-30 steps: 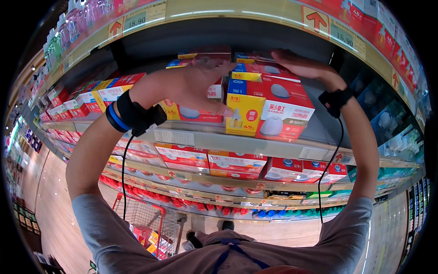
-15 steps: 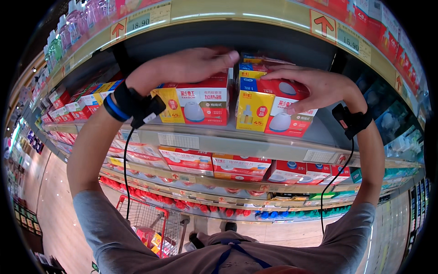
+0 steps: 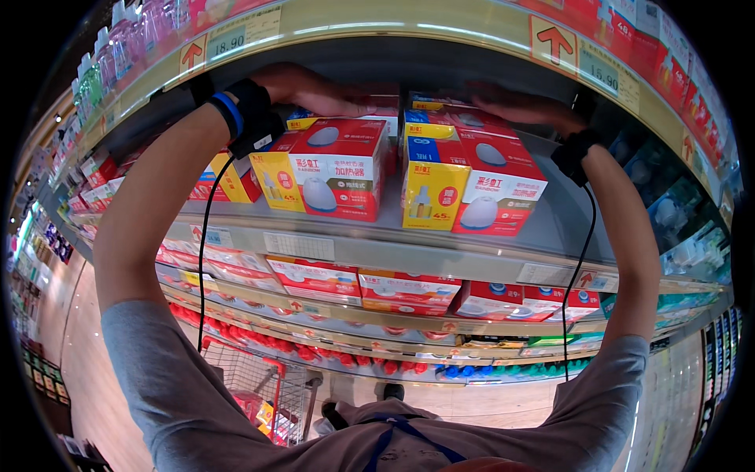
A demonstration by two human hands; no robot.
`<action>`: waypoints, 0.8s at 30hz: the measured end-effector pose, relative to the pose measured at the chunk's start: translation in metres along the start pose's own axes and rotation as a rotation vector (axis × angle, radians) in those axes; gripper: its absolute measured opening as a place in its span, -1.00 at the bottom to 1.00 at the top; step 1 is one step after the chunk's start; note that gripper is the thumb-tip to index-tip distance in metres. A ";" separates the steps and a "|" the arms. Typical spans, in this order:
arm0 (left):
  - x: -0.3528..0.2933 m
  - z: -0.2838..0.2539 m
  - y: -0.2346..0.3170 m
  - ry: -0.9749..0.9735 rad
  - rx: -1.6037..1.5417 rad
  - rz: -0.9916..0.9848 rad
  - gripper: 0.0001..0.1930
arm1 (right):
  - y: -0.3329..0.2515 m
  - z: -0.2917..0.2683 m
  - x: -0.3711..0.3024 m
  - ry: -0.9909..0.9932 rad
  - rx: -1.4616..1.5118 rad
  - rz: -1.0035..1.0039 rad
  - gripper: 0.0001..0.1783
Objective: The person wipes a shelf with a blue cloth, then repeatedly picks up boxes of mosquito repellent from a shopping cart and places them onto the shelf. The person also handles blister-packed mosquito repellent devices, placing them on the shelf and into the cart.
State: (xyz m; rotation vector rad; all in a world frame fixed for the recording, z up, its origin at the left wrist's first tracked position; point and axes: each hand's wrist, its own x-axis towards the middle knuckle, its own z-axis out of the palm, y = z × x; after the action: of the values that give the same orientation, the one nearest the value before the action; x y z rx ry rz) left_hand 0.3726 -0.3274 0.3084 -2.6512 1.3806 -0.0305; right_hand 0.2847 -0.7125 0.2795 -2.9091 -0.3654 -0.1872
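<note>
Two rows of red and yellow boxes stand on the shelf, each printed with a white dome-shaped device. Over the back of the left row, beside a front box (image 3: 338,169), reaches my left hand (image 3: 314,93), its fingers stretched out toward the right. My right hand (image 3: 519,108) lies flat in shadow above the rear boxes (image 3: 481,119) of the right row, behind the front box (image 3: 497,181). Its fingers extend to the left; whether they touch a box I cannot tell. A narrow gap separates the two rows.
A shelf edge with price labels (image 3: 346,31) runs close above my hands. More boxes (image 3: 314,279) fill the shelf below. Blue-green packages (image 3: 680,200) stand to the right. A shopping cart (image 3: 259,385) with goods inside stands low at left.
Both hands have moved deeper into the shelf, off the front boxes. The left front box now sits slightly farther left and turned, with its top showing.
</note>
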 end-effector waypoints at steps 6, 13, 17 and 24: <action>-0.028 -0.008 0.011 -0.037 -0.261 -0.108 -0.14 | -0.004 0.005 0.002 -0.069 0.475 0.053 -0.10; -0.093 -0.010 0.038 -0.160 -0.433 0.378 0.09 | -0.037 -0.014 -0.042 0.170 -0.196 -0.359 -0.17; -0.084 0.005 0.052 -0.069 -0.307 0.239 0.07 | -0.010 -0.008 -0.007 -0.084 0.043 -0.092 -0.09; -0.092 0.025 0.076 0.086 0.021 0.040 0.01 | -0.028 0.001 -0.015 -0.190 0.064 0.009 -0.16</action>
State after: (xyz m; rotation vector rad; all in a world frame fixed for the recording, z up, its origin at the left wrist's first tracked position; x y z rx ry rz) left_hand 0.2603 -0.2923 0.2780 -2.6330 1.4509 -0.1555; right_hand 0.2630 -0.6891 0.2813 -2.8718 -0.3803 0.1019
